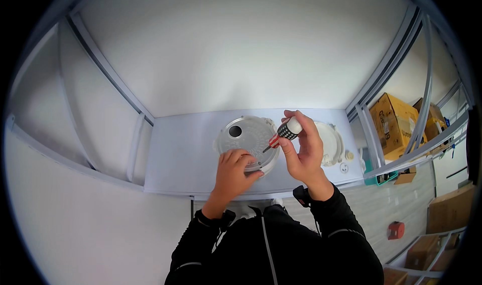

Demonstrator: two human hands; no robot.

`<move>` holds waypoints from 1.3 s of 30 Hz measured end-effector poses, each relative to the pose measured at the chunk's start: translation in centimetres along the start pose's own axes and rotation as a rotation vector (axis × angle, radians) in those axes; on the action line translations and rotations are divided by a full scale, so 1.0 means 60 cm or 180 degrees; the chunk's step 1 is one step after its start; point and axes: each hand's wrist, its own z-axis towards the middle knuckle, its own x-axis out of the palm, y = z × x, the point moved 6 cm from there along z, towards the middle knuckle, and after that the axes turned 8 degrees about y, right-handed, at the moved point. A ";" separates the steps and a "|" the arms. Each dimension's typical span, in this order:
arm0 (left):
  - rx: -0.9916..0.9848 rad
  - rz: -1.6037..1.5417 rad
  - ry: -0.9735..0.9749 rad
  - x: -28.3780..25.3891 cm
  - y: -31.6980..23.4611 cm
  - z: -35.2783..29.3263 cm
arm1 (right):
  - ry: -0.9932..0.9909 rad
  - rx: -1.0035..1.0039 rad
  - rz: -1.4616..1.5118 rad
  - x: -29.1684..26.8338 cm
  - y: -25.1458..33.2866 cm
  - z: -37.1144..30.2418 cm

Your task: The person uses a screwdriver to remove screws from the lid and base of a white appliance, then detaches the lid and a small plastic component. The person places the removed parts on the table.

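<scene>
A round pale housing with a grey metal face and a dark round hole lies on the white table. My left hand grips its near rim, curled fingers on top and thumb by the side. In my right hand, closed around the handle, is a screwdriver with a black-and-white patterned grip and a red collar. Its shaft slants down to the left, with the tip over the right part of the housing; whether it touches is unclear. Beyond my right hand lies a white round cover.
Two small round parts, one beige and one white, lie near the table's right end. Metal frame posts edge the table. Cardboard boxes, a teal basket and a red stool stand to the right.
</scene>
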 end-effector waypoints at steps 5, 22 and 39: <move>-0.0064 0.0160 0.0116 -0.034 0.043 -0.027 | -0.0049 0.0079 0.0038 -0.003 0.000 -0.009; -0.0137 0.0418 -0.0338 0.014 0.025 -0.027 | -0.0033 0.0072 0.0250 0.007 0.018 -0.033; -0.0291 -0.1125 0.0032 0.039 0.011 -0.041 | -0.0054 0.0031 0.0033 0.011 0.030 -0.054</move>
